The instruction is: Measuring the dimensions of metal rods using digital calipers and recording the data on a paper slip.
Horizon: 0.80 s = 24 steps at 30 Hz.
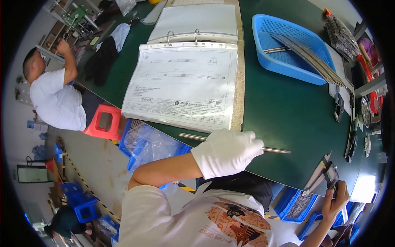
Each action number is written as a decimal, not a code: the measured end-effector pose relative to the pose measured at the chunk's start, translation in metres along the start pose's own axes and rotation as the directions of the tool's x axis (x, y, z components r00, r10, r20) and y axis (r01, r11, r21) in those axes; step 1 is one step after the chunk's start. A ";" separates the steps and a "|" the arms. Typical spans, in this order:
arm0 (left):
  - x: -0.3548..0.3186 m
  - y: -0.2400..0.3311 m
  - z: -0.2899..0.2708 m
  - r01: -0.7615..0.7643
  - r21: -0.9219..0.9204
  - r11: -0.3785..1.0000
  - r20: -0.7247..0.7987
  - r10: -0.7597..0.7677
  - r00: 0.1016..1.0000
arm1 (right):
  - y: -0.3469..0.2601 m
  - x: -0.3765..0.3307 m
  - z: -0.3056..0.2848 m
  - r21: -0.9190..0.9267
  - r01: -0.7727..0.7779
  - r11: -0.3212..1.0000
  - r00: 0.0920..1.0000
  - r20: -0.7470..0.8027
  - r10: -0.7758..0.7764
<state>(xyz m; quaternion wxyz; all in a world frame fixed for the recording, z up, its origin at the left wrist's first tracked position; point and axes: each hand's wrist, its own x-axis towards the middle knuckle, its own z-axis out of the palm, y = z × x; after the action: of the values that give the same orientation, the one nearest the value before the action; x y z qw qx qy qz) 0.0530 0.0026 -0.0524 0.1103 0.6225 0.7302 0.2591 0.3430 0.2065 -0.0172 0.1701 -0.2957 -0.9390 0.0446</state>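
Gloved left hand (226,151) closed round a rod (276,150), pinning it flat on the table (288,115); bare right hand (335,201) grips a caliper (327,173) upright, ready to gauge.

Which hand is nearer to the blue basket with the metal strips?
Left. The gloved left hand holds a metal rod below the blue basket; the bare right hand holds a caliper farther away.

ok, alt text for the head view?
A white-gloved left hand holds a thin metal rod on a green table, while the bare right hand grips a digital caliper. An open binder with a drawing lies behind.
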 end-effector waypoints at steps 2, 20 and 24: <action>-0.003 -0.006 0.000 -0.009 0.026 1.000 0.037 0.008 0.999 | -0.014 0.012 0.001 -0.032 0.111 0.993 0.994 0.003 -0.111; 0.011 0.004 -0.014 -0.099 -0.009 0.995 0.114 0.100 0.989 | -0.033 0.009 0.011 0.041 0.378 0.925 0.921 0.084 -0.380; 0.011 0.014 -0.010 -0.176 0.031 0.984 0.079 0.173 0.982 | -0.027 -0.001 0.006 0.080 0.367 0.927 0.923 0.092 -0.374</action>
<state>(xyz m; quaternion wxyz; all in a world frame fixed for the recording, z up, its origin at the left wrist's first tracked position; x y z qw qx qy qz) 0.0579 0.0124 -0.0344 0.1030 0.6954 0.6729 0.2304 0.3272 0.1833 -0.0185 0.1344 -0.1047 -0.9838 0.0558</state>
